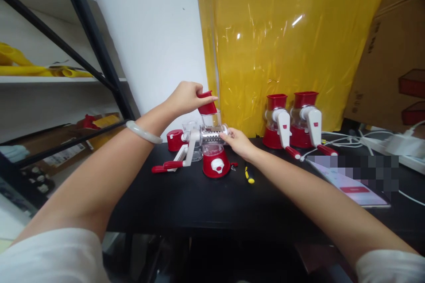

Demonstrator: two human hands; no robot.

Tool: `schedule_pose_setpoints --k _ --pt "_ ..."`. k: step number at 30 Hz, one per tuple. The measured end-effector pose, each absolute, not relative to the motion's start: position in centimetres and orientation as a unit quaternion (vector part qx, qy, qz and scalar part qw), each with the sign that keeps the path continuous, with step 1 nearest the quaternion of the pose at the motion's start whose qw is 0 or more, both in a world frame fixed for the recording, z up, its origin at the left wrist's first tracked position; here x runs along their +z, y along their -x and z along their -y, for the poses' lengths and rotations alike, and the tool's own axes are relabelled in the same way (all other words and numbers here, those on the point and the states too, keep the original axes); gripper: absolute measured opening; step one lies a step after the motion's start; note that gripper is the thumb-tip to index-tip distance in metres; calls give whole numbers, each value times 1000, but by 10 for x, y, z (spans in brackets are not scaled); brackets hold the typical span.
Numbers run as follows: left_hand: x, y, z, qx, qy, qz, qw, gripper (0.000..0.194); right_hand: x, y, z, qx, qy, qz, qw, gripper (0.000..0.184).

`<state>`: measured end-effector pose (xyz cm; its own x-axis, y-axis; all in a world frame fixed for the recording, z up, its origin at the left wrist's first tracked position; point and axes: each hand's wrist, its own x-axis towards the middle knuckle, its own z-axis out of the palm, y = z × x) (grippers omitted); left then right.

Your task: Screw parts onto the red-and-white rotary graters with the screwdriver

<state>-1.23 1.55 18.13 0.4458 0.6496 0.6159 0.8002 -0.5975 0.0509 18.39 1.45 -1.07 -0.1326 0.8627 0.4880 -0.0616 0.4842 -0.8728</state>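
At the left of the table (206, 212), the left hand (187, 97) pinches the red hopper (207, 107), probably light, stiff plastic best held by its rim, atop the grater (212, 152), whose likely slippery drum (211, 135) the right hand (239, 142) clasps.

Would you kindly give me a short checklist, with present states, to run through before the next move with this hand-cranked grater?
1. Left hand gripping the red plastic top piece: ok.
2. Top piece seated straight in the clear plastic chute: not ok, tilted at its mouth.
3. Right hand on the right end of the clear plastic housing: ok.
4. Red round base upright on the black tabletop: ok.
5. White plastic knob locked: cannot tell.
6. Black-and-yellow tool apart from the base: ok.
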Motion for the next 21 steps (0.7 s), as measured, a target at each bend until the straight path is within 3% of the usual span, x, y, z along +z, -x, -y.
schedule_pose_setpoints --k 5,10,17,21 --pt "205 19 -8 -302 851 422 76 35 -11 -183 -10 399 349 625 573 27" --pt "219 46 -30 -381 826 416 1 22 -18 -180 -7 382 356 619 587 38" --pt "153 55 -92 -271 872 406 10 18 -27 -167 10 391 327 577 638 42" --pt "113 47 -101 -206 900 363 -128 14 -30 -163 18 373 337 571 649 40"
